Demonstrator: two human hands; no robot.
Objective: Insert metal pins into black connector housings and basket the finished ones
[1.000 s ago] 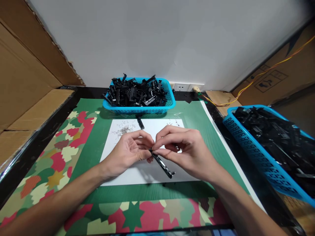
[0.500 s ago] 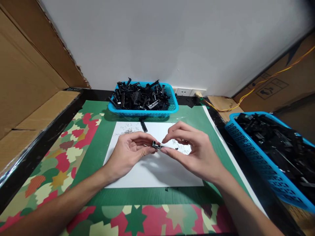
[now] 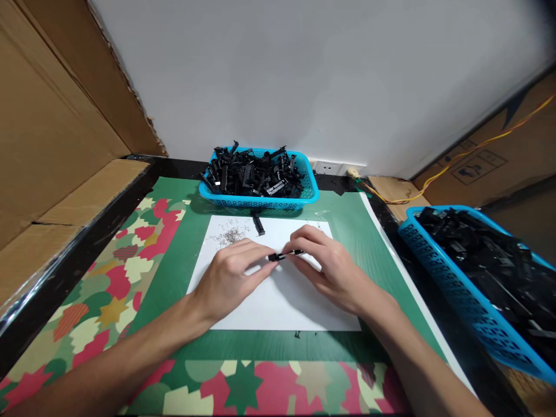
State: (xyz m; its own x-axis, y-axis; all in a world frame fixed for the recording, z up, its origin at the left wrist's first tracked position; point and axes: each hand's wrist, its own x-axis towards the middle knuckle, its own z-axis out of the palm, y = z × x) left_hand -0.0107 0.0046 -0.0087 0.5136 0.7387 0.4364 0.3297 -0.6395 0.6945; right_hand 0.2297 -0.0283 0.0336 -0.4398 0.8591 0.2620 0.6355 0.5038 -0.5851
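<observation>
Between fingertips and thumb, my left hand (image 3: 232, 278) pinches a small black plastic part (image 3: 277, 256) above the white sheet (image 3: 260, 310). My right hand (image 3: 332, 269) meets it from the right, its thumb and forefinger closed on the part's right end, with a dark piece showing at its fingers. Fine detail of the part is too small to make out. A pile of thin metal pieces (image 3: 230, 234) lies at the sheet's upper left. Near the sheet's top edge lies another black part (image 3: 258, 223).
A blue basket (image 3: 260, 202) heaped with black parts stands behind the sheet. Another blue basket (image 3: 469, 295) of black parts is at the right. Tiny black bits lie at the sheet's front edge. Cardboard (image 3: 52, 104) stands at left; yellow wires (image 3: 428, 176) run at right.
My right fingers have closed in on the part and folded more tightly. My left hand has turned so its back shows more. The whole view has shifted slightly.
</observation>
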